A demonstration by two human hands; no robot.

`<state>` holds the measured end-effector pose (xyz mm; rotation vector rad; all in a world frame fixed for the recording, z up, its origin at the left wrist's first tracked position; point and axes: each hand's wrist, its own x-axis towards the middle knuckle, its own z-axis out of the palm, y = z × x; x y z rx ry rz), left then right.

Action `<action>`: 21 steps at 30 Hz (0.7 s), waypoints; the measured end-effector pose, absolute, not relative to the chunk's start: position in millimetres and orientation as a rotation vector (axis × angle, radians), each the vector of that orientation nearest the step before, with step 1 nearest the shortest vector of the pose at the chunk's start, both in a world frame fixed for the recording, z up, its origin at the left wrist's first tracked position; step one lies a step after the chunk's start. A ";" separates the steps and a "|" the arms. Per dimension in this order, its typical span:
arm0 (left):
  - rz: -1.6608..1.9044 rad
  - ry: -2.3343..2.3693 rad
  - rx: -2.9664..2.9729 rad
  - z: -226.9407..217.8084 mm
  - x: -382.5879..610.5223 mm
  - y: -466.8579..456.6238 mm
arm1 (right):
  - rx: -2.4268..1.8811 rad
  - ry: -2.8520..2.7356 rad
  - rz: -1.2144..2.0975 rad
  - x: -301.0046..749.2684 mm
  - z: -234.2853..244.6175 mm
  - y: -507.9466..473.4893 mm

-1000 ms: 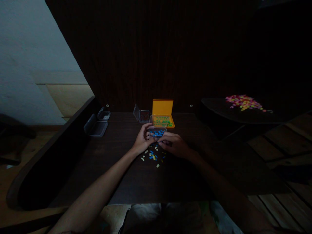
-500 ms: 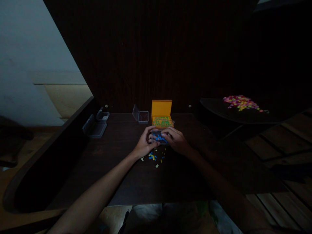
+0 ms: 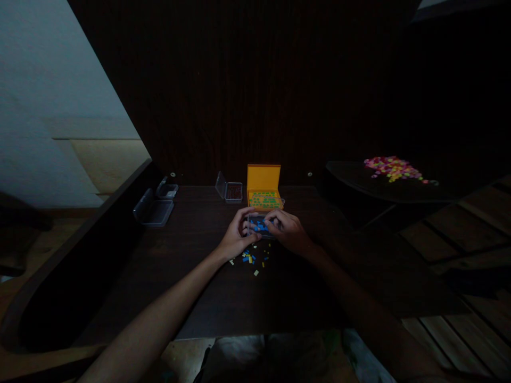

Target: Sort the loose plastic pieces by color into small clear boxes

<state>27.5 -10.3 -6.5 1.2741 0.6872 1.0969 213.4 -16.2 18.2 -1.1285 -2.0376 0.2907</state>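
Note:
A small clear plastic box [image 3: 258, 225] with several blue pieces inside sits between my two hands on the dark wooden table [image 3: 199, 287]. My left hand [image 3: 235, 236] curls round its left side and my right hand [image 3: 288, 232] wraps its right side, fingers over the top. Loose blue, yellow and white pieces [image 3: 252, 259] lie scattered on the table just in front of the box. Right behind it stands an open orange case [image 3: 263, 187] holding several green pieces.
An open clear box [image 3: 229, 190] with dark contents stands left of the orange case. Two more clear boxes [image 3: 155, 210] lie at the table's left edge. A heap of pink and yellow pieces [image 3: 393, 167] rests on a dark round surface at the right.
Both hands closed in on the clear box of blue pieces. My right hand moved from the table in front of it up onto its right side and top.

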 end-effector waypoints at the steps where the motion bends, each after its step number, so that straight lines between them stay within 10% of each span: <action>1: 1.099 0.686 1.274 -6.6 27.5 -10.2 | -1.149 -2.030 0.285 213.7 17.6 -16.2; 21: 1.095 0.685 1.274 -7.6 27.3 -9.8 | -1.083 -2.076 0.272 218.3 17.3 -13.0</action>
